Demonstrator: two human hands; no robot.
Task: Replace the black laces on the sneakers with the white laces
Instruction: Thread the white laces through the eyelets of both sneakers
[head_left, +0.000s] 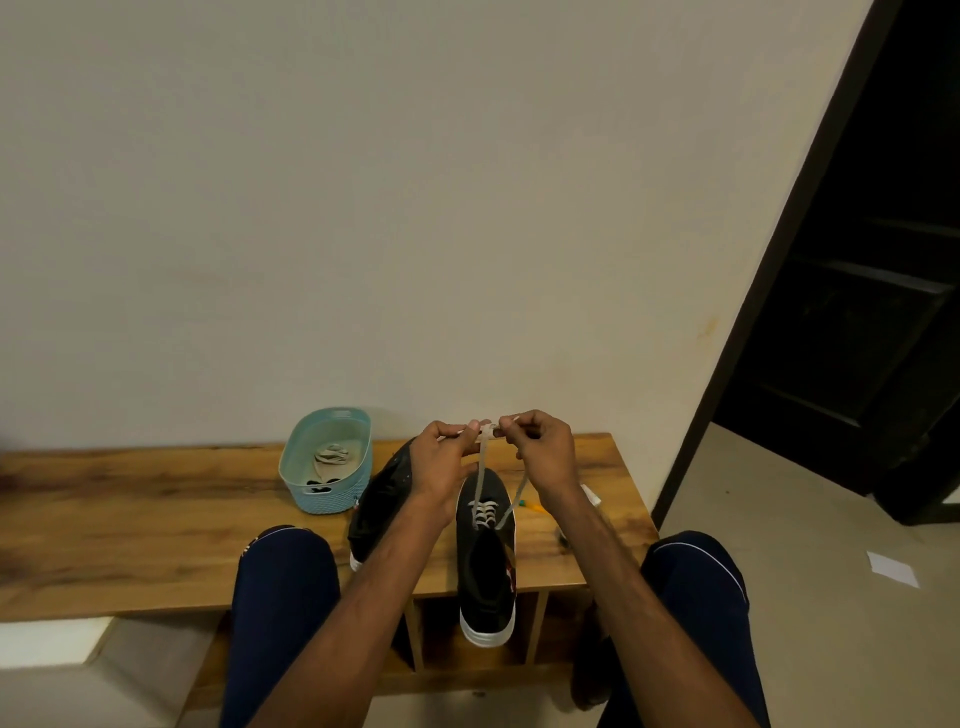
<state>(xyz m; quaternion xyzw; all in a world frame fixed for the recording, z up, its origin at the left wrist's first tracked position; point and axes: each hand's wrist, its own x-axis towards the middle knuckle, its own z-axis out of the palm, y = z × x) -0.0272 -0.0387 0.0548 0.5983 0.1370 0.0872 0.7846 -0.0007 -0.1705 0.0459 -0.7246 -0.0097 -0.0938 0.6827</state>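
One bench (130, 509) is laid across the lower frame. Two sneakers are set on it at 6 o'clock. The laced sneaker (485, 582) is placed with its heel overhanging the near edge. The second sneaker (379, 499) is set just at its 10 o'clock and is partly hidden by the left forearm. One basket (322, 499) is placed at 10 o'clock of the pair, near the wall.

Two hands are raised above the toes. The two ends of one white lace (483, 457) are pinched in the curled fingers of the left hand (441, 462) and the right hand (545, 452). They are held together at 12 o'clock of the laced sneaker. A second white lace (332, 454) is seen bundled in the basket. No black lace can be made out for certain.

The task is judged roughly half done. Several white crossings are threaded through the laced sneaker, though it cannot be told whether every eyelet is filled. The second sneaker's lacing is hidden. As one lace lies unused in the basket, that sneaker is judged to be left.
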